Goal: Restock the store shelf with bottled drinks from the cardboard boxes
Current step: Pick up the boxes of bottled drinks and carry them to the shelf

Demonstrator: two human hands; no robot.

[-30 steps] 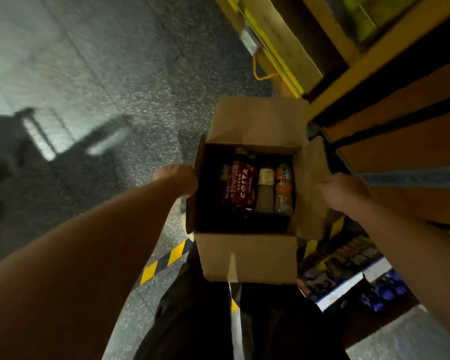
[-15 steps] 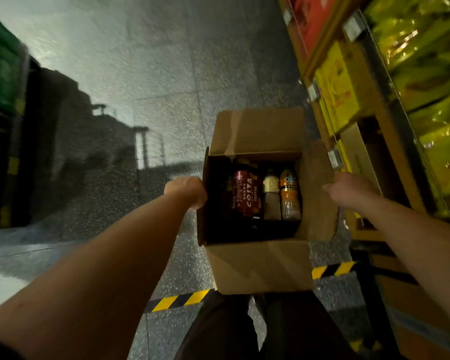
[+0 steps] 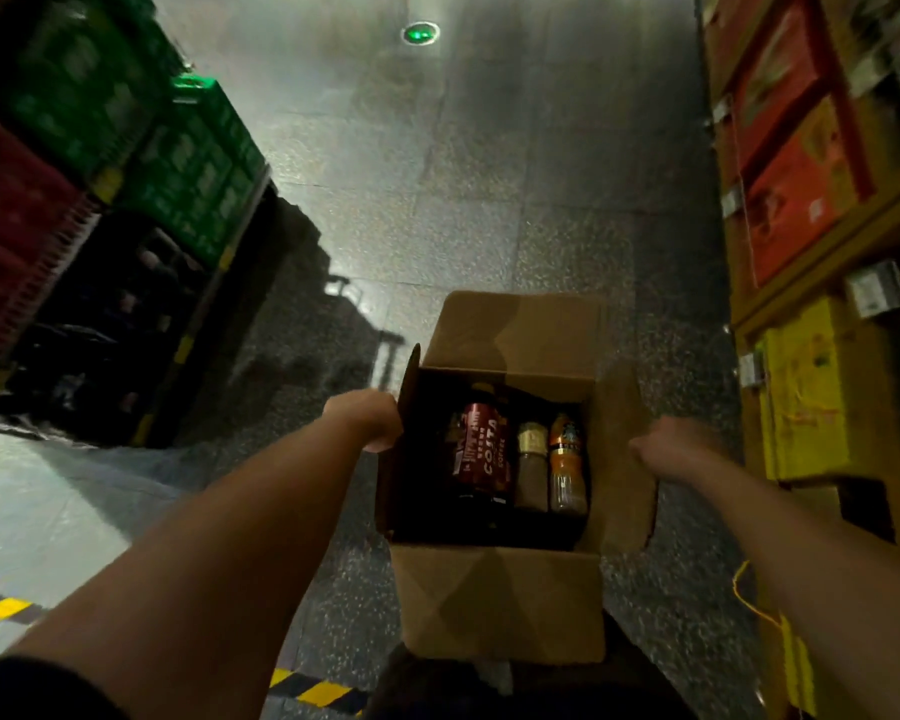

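I hold the cardboard box (image 3: 500, 605) out in front of me above the speckled floor (image 3: 489, 200), its four flaps folded open. Inside, against the far wall, stand a dark red Costa coffee bottle (image 3: 481, 454), a pale-capped bottle (image 3: 532, 470) just beside it and an orange-labelled bottle (image 3: 567, 465) at the right end; the near half of the box is too dark to read. My left hand (image 3: 370, 420) curls round the box's left edge. My right hand (image 3: 666, 449), blurred, is curled against the right flap. To my right rises the store shelf (image 3: 822, 241) with red cartons (image 3: 785, 200) above a yellow carton (image 3: 806, 392). Across the aisle on my left are stacked green crates (image 3: 188, 163) and red crates (image 3: 11, 215). Yellow-and-black tape (image 3: 318, 691) crosses the floor under the box.
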